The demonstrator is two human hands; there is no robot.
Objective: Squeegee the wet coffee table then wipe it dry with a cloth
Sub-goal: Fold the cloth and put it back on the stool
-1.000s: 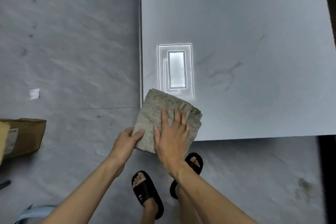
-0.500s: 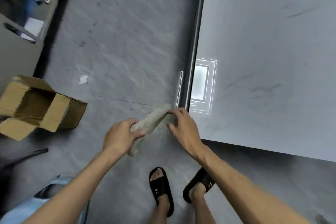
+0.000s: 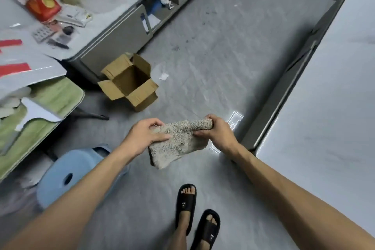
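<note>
Beside the desk [image 3: 324,107], the left hand [image 3: 146,135] and right hand [image 3: 218,132] each grip an end of the grey cloth [image 3: 178,142], its long axis running side to side

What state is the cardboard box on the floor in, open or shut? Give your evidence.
Open. The cardboard box has its flaps spread outward, and its brown inside walls show.

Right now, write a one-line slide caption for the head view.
Left hand and right hand grip a cloth over the floor beside the coffee table.
</note>
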